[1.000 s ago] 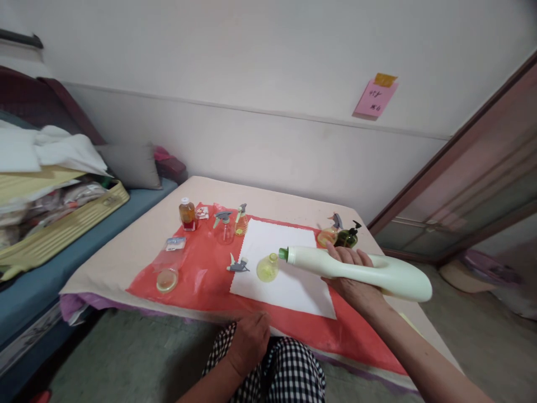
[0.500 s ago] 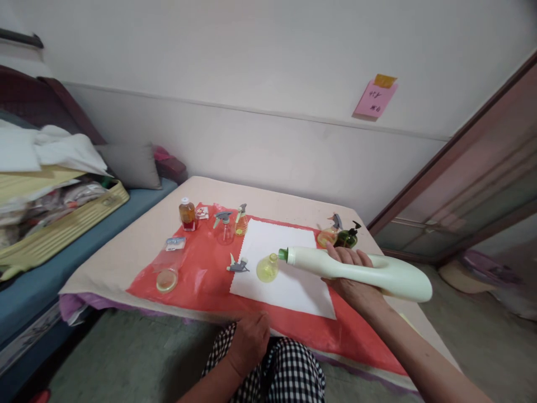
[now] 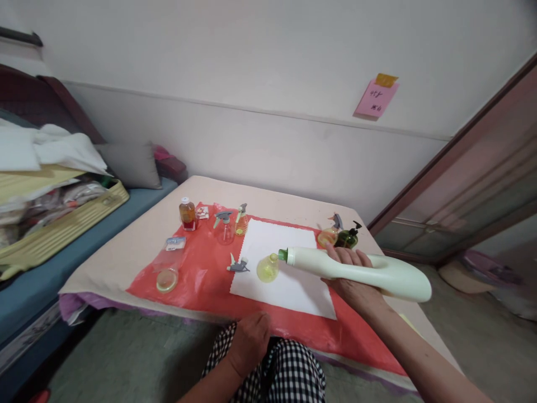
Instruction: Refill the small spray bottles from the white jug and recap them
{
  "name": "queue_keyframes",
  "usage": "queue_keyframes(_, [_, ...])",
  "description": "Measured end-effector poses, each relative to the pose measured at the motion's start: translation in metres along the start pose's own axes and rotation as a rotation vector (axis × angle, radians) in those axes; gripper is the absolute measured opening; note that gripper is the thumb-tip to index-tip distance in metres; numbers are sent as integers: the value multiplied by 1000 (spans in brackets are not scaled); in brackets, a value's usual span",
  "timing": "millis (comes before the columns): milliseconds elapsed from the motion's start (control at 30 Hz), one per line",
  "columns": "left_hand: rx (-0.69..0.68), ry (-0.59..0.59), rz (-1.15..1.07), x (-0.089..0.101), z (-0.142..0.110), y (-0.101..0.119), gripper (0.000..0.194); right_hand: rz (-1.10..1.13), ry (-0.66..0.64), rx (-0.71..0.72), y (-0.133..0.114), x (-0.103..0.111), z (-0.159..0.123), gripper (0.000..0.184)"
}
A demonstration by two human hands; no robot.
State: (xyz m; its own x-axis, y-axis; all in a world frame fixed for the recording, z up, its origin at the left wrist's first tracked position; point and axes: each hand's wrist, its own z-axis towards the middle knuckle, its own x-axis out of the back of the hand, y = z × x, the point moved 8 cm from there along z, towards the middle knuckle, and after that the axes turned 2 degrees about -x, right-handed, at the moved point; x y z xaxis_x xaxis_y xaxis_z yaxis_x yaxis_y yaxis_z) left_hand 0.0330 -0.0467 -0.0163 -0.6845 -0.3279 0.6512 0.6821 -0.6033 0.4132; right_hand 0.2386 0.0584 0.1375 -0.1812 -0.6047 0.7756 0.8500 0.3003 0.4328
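My right hand (image 3: 350, 274) is wrapped round a large pale-green bottle (image 3: 377, 271), held tipped on its side. The bottle's green spout sits right at the mouth of a small round yellow-green bottle (image 3: 267, 267) standing on a white sheet (image 3: 277, 263). A grey spray head (image 3: 238, 264) lies just left of that small bottle. My left hand (image 3: 249, 338) rests curled on my checked lap near the table's front edge; nothing shows in it.
A red plastic sheet (image 3: 201, 274) covers the table. On it stand an amber bottle (image 3: 187, 214), two small spray bottles (image 3: 226, 226), a petri dish (image 3: 166, 279), and two bottles at the right (image 3: 339, 235). A bed with a yellow basket (image 3: 62, 224) lies left.
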Motion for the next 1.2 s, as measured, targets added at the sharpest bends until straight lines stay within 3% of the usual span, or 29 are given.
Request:
queue_keyframes(433, [13, -6, -7, 1, 1, 0, 18, -15, 15, 3, -2, 3, 0, 81])
queue_keyframes(867, [21, 4, -17, 5, 3, 2, 19, 218, -41, -95, 13, -28, -15, 84])
queue_keyframes(967, [23, 9, -12, 7, 5, 3, 19, 505, -58, -252, 26, -46, -20, 75])
queue_keyframes(1100, [25, 2, -17, 7, 5, 3, 19, 1176, -161, -778, 51, -100, -34, 55])
queue_keyframes(1200, [13, 5, -8, 7, 6, 3, 20, 1391, -185, -977, 51, -130, -36, 48])
